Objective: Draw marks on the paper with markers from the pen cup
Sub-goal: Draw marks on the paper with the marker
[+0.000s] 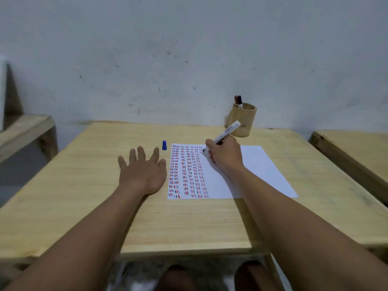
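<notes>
Right hand (pixel 225 157) gripping marker (pixel 225 133), left hand (pixel 142 171) flat, wooden table (pixel 189 223), grey wall (pixel 147 59)

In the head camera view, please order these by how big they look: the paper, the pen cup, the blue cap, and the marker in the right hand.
1. paper
2. pen cup
3. marker; longer than the cup is tall but much thinner, and partly hidden by the right hand, so this place is unsure
4. blue cap

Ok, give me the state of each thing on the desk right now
White-barrelled marker: uncapped, gripped by right hand, tip on paper.
Blue marker cap: off, standing on wooden table.
White paper sheet: flat, left part marked.
Bamboo pen cup: upright, holding markers.
Left hand: open, empty.
</notes>
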### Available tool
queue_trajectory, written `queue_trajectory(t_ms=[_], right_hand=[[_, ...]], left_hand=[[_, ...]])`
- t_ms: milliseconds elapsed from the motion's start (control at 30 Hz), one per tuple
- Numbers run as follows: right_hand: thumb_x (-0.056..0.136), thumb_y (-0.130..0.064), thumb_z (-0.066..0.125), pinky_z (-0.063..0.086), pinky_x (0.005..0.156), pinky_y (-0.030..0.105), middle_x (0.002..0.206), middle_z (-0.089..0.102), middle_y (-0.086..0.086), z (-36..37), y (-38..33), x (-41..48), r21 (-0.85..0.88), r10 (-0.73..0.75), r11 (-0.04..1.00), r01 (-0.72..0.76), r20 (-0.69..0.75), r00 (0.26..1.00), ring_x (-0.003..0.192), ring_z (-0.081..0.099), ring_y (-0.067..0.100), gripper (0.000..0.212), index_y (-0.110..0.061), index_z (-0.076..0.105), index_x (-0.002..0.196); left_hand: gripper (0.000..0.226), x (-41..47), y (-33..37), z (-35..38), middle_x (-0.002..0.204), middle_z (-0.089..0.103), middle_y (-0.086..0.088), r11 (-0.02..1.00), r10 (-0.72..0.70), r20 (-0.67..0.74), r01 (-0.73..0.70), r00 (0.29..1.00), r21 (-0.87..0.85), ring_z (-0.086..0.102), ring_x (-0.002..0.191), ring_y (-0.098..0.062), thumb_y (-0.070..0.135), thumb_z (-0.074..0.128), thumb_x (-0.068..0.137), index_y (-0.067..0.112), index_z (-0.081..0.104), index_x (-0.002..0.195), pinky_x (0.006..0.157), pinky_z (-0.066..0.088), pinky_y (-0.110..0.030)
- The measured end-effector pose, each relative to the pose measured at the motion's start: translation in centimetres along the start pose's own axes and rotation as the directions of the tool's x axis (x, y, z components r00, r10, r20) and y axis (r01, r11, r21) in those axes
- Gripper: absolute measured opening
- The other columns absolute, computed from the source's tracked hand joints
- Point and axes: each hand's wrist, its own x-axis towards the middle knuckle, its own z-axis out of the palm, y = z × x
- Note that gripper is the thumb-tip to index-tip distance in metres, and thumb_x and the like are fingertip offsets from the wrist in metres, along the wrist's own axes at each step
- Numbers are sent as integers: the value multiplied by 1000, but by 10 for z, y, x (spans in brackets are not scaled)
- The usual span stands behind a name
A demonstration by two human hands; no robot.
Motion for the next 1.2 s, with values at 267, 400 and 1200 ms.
queue_trajectory(t_ms=[267,400,1200], right_hand=[[87,-27,66,43,53,23,73,74,7,2,2,1,-5,9,1000,-9,17,1000,64,68,18,27,-2,72,80],[86,-25,66,45,52,24,74,75,8,1,2,2,-4,15,1000,-15,26,1000,66,69,20,26,-1,71,80],[93,-12,58,51,47,23,65,56,7,-27,-28,1,631,258,706,-321,192,947,50,51,15,16,-8,62,78]], left_hand=[[62,-1,-1,1,168,-8,-11,1000,2,-5,-2,1000,7,-10,154,-32,52,8,101,35,-1,159,120,-8,-58],[62,-1,0,1,168,-7,-11,1000,2,-10,-2,1000,7,-10,154,-32,52,8,100,35,-1,159,121,-8,-57],[28,36,10,-22,113,74,-7,927,39,-392,-179,919,-330,67,101,-31,12,53,97,16,73,116,81,53,-37]])
